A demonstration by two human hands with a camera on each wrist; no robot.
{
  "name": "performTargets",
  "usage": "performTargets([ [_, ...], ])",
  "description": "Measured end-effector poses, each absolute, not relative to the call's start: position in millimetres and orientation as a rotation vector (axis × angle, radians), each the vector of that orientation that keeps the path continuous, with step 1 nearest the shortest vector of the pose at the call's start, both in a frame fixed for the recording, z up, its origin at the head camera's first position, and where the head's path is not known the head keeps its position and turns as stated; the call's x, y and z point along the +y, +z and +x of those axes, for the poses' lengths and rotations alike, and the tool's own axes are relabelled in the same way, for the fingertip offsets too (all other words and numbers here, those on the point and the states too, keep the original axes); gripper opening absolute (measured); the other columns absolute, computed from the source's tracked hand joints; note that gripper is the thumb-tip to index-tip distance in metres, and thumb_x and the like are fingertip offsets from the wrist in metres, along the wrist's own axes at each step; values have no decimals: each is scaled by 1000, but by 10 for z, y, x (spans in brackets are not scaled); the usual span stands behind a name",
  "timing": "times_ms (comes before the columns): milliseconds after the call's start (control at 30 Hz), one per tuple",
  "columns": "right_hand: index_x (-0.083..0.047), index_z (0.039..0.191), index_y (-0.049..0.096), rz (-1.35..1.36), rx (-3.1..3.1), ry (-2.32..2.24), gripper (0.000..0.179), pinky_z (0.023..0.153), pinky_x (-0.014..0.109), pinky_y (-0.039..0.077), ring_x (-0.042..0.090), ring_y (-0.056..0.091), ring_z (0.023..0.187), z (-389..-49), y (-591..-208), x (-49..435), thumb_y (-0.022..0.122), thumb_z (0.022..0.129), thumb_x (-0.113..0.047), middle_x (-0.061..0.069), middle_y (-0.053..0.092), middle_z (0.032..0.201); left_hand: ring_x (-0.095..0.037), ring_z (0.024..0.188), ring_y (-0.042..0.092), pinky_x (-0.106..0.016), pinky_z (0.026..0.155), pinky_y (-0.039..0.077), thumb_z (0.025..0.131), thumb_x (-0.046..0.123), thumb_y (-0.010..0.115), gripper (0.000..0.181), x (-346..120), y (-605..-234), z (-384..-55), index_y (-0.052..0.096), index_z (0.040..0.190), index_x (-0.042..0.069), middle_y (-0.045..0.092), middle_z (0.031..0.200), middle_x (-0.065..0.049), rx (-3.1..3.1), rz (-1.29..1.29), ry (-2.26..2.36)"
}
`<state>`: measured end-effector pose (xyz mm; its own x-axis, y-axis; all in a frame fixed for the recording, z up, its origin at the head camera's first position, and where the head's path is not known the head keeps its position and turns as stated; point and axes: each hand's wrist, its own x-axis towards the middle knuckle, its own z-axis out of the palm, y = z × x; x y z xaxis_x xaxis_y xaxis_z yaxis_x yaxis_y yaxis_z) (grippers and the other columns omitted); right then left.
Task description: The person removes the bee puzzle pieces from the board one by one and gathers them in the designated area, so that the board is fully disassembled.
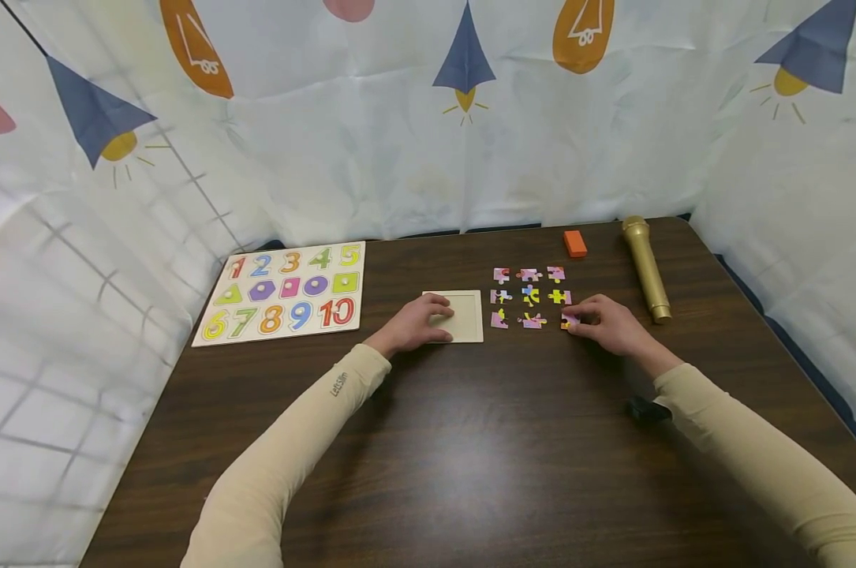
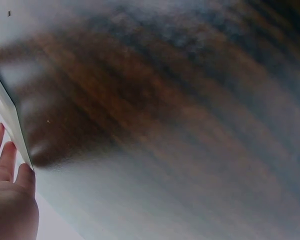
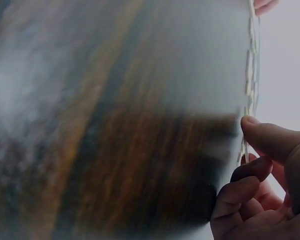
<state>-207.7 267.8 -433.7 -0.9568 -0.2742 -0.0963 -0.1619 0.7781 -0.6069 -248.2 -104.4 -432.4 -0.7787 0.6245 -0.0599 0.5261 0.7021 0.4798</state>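
Observation:
My left hand (image 1: 419, 322) rests on the left side of a pale square puzzle tray (image 1: 474, 317), thumb and fingers spread over its edge. In the left wrist view, the fingertips (image 2: 25, 172) lie along the tray's rim (image 2: 14, 117). At the lower right corner of a grid of small jigsaw pieces, my right hand (image 1: 612, 325) pinches a pink-and-yellow jigsaw piece (image 1: 566, 322) between thumb and fingers. That piece (image 3: 246, 135) shows edge-on in the right wrist view. The other pieces, such as the yellow one in the middle row (image 1: 559, 297), lie flat in rows between the hands.
A number-and-shape board (image 1: 285, 296) lies at the table's left. Behind the jigsaw pieces is an orange block (image 1: 574, 244). A gold microphone-shaped object (image 1: 648, 272) lies to the right. Patterned white curtains (image 1: 392, 158) surround the dark wooden table (image 1: 456, 457).

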Motion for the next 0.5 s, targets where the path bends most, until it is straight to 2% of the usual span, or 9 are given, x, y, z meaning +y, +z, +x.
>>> performTargets([
  [500,-4,124,66,-436,2810,-882,33,83,47,42,32,51,101,-2124,-4365,2568,66,94,-18,22,56,122,-30,130,46,-41,110,35,87,22,75,48,-1051,-4321,-2476,63,127,-1,50,139,-18,2689,934,663],
])
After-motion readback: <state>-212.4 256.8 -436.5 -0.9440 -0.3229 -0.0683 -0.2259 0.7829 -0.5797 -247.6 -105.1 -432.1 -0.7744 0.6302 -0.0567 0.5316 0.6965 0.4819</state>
